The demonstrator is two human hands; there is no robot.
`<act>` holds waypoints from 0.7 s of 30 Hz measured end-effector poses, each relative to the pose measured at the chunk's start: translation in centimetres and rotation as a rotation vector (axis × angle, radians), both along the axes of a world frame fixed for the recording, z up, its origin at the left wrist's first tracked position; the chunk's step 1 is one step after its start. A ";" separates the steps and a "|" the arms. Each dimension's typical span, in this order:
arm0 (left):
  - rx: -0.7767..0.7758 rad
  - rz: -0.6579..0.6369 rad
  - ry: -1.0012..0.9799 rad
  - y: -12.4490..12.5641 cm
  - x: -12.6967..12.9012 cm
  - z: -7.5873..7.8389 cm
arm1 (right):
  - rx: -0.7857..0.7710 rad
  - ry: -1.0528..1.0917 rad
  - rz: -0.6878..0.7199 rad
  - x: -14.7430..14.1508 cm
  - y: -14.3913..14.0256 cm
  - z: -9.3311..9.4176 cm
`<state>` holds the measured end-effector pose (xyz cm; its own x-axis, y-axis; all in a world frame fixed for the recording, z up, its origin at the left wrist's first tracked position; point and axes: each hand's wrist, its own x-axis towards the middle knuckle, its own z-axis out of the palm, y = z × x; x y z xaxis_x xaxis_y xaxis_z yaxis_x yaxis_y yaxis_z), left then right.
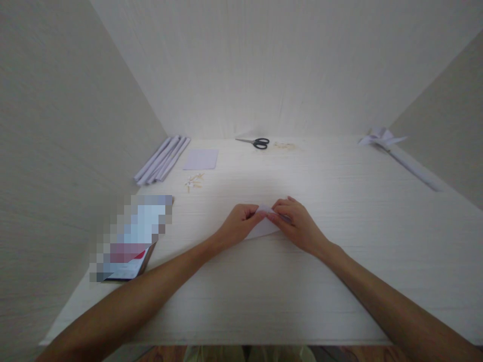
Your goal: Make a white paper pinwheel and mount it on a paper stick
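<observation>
Near the front middle of the white table, a piece of white paper is pinched between both hands. My left hand is closed on its left side, thumb pressed along the upper part. My right hand grips the other side, with its thumb meeting the left thumb at the middle. The paper's top is bent or folded under the fingertips, and a flat part spreads toward me. Fingers cover much of it, so the exact fold cannot be made out.
Rolled paper sticks and a square paper stack lie back left, near small yellowish pieces. Black-handled scissors rest by the back wall beside more bits. A paper flower on a stem lies right; a tablet-like device left.
</observation>
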<state>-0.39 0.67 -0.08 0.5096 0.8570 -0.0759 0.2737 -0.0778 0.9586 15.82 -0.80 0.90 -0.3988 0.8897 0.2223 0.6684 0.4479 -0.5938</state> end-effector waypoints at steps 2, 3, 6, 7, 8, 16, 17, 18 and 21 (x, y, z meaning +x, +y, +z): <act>0.023 0.034 0.009 0.0 0.1 -0.1 | 0.010 0.022 -0.028 0.0 0.0 -0.1; 0.022 0.060 0.003 0.0 0.1 -0.2 | 0.020 0.051 -0.046 0.1 0.0 -0.2; -0.031 0.187 -0.057 0.0 0.1 -0.2 | 0.069 0.219 -0.139 0.2 0.1 -0.3; -0.052 0.232 -0.089 0.1 0.0 -0.2 | 0.071 0.306 -0.187 0.2 0.1 -0.4; -0.069 0.275 -0.124 0.1 0.0 -0.3 | 0.048 0.408 -0.237 0.1 0.2 -0.5; -0.092 0.391 -0.234 0.1 -0.1 -0.8 | -0.488 1.107 -0.327 -0.4 0.7 -1.2; -0.093 0.379 -0.236 0.0 -0.1 -0.7 | -0.505 1.151 -0.329 -0.5 0.6 -1.1; -0.092 0.362 -0.237 -0.1 0.0 -0.7 | -0.513 1.190 -0.338 -0.5 0.6 -1.1; -0.068 0.330 -0.204 -0.3 0.1 -0.4 | -0.534 1.269 -0.366 -0.5 0.6 -1.0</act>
